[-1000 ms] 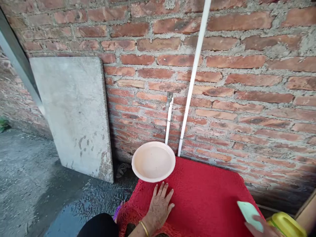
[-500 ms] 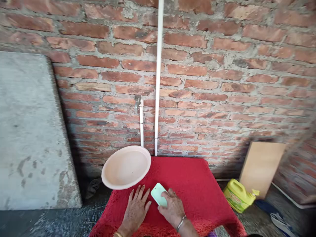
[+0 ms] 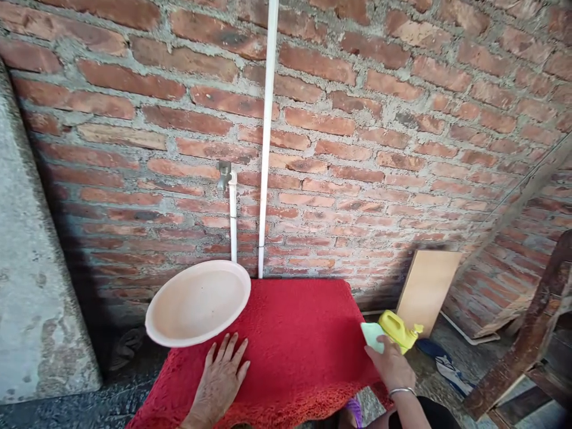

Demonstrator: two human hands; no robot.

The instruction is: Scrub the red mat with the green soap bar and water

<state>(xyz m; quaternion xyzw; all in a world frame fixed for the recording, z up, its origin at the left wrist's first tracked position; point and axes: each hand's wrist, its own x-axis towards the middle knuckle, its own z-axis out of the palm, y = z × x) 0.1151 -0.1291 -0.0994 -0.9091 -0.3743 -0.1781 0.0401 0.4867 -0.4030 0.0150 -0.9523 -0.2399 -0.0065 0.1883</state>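
Note:
My left hand lies flat with fingers spread on the red shaggy cloth, just in front of the basin. At the cloth's right edge, my right hand is closed around a mint-green scrub brush; its underside is hidden. The brush looks raised at or just past the edge, partly in front of the yellow jug. A pale pink basin, tilted, rests on the cloth's back left corner.
A yellow jug stands on the floor at right, near a leaning tan board and blue slippers. Brown wooden furniture is at far right. A concrete slab leans at left; white pipes run up the brick wall.
My right hand has carried the brush rightward from the middle of the cloth to its right edge. The left hand stays flat on the cloth. The view has turned right.

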